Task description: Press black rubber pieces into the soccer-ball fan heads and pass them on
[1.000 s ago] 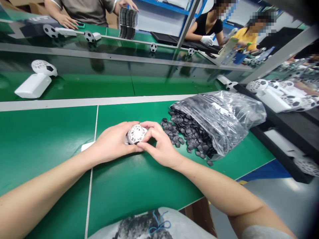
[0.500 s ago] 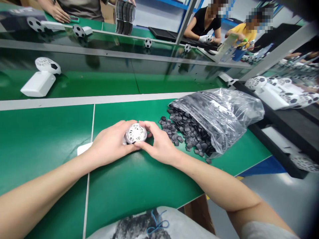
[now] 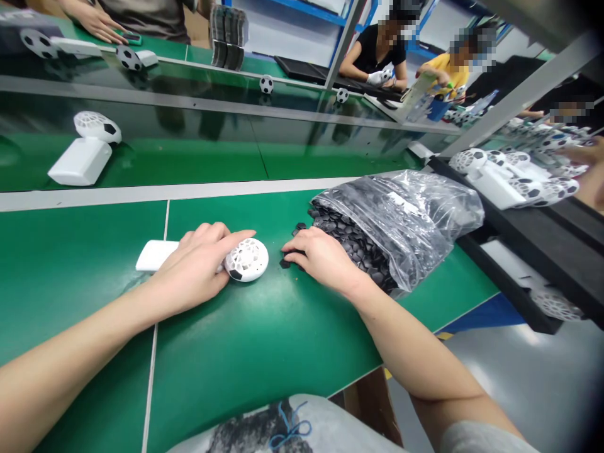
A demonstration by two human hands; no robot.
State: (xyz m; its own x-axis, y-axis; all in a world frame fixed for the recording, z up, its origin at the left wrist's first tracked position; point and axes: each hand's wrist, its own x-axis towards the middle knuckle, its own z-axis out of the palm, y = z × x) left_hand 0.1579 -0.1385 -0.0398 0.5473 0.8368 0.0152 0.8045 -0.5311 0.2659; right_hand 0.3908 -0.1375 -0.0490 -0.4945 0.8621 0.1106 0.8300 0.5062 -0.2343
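Observation:
My left hand [image 3: 195,261] wraps around a white device with a round, football-patterned grille head [image 3: 247,259], resting on the green table. One black patch shows at the head's lower left, and its flat white handle [image 3: 155,255] sticks out beyond my wrist side. Over to the right, my right hand [image 3: 323,259] is down among small black pentagon pieces [image 3: 285,263], thumb and forefinger close together on them. Just behind that hand, many more pieces spill from a clear plastic bag [image 3: 425,207]. My fingers partly hide the pieces beneath them.
A finished-looking football device [image 3: 85,160] lies on the dark green strip beyond the white edge. Black trays [image 3: 533,229] with similar devices stand at the right. Across the line, co-workers sit, one in a black shirt [image 3: 377,53], and small footballs [image 3: 267,84] rest on the ledge.
My right hand has left the round head and moved right to the black pieces. The left hand has shifted slightly left with the device, and its head now faces up more openly.

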